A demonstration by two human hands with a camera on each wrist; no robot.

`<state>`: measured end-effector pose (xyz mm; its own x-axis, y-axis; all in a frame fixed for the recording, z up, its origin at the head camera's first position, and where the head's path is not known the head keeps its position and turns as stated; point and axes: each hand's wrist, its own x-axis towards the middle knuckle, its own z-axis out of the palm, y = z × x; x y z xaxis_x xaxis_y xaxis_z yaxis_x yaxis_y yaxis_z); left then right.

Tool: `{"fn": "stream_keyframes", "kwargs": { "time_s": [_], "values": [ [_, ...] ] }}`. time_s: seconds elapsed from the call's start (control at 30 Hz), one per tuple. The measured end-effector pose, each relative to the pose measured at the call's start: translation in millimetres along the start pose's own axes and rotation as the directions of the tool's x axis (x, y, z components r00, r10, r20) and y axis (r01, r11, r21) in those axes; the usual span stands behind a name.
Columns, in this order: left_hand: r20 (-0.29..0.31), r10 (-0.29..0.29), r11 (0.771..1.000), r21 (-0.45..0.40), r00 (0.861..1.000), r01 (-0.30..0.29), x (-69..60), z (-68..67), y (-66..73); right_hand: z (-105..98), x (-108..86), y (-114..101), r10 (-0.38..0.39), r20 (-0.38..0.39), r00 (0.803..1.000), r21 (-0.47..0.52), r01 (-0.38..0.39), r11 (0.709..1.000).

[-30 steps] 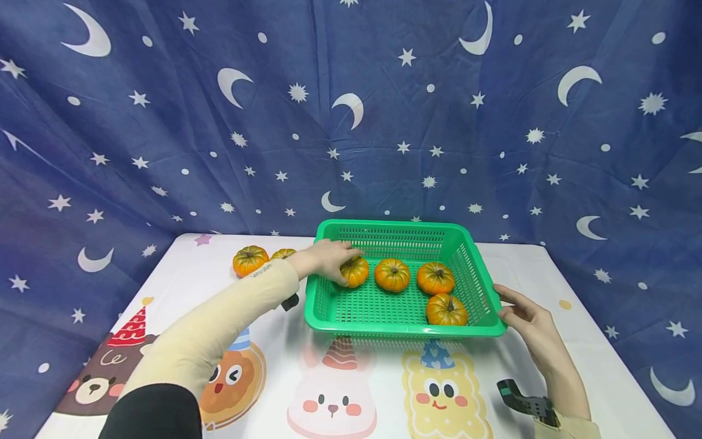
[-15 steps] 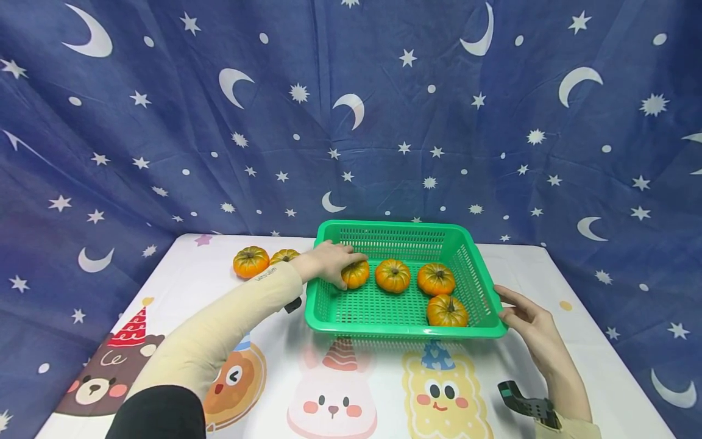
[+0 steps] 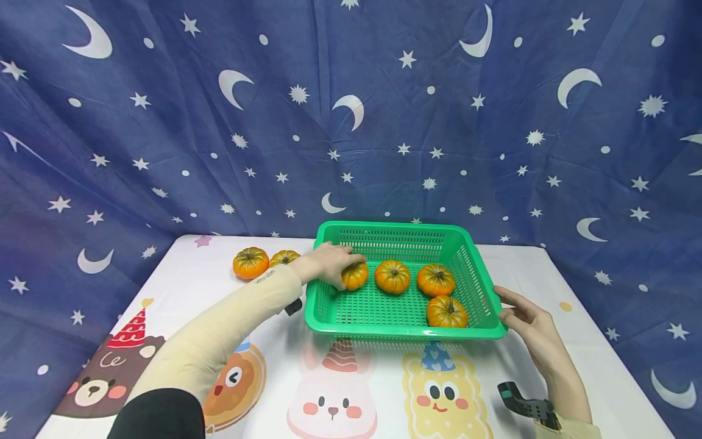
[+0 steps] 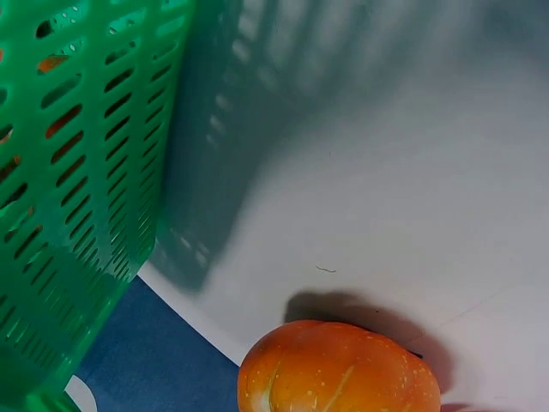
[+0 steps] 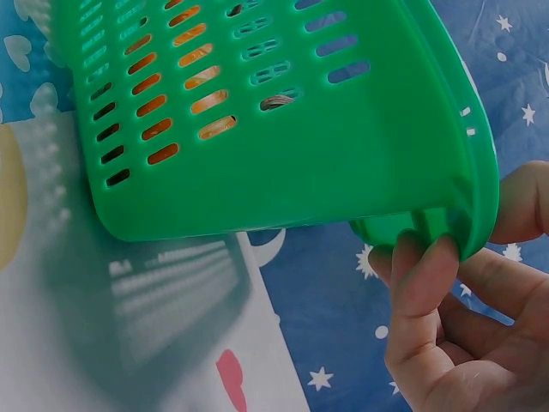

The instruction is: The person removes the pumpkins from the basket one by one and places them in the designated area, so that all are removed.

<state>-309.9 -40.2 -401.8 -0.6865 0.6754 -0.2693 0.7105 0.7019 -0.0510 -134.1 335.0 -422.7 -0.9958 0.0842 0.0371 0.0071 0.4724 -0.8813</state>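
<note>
My left hand reaches over the left rim of a green slotted plastic basket. Its fingers and thumb hold a small orange pumpkin in the basket's left part, partly covered by the hand. Three more pumpkins lie inside: a middle pumpkin, a right pumpkin and a front right pumpkin. At the basket's right front corner, my right hand pinches the rim; in the right wrist view the fingers curl under it. The left wrist view does not show the left hand.
Left of the basket, two pumpkins stand on the table, a left pumpkin and one partly behind the left forearm, a half-hidden pumpkin. A white cartoon-print cloth covers the table. Behind hangs a blue star-and-moon curtain.
My left forearm has shifted very slightly to the right, its hand staying at the same pumpkin. The right hand and the basket keep their places.
</note>
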Motion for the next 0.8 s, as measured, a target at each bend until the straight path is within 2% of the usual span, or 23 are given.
{"fn": "stream_keyframes", "kwargs": {
  "time_s": [0.33,0.8],
  "values": [
    [-0.03,-0.006,1.0,-0.014,1.0,0.006,0.4,1.6,0.1,0.4,-0.5,-1.5,-0.005,-0.003,1.0,0.004,0.005,1.0],
    [-0.163,0.022,0.992,-0.12,0.986,-0.042,-3.5,1.2,-1.9,0.1,-1.8,-0.6,-0.032,-0.005,0.999,0.01,0.032,0.999]
  ]
}}
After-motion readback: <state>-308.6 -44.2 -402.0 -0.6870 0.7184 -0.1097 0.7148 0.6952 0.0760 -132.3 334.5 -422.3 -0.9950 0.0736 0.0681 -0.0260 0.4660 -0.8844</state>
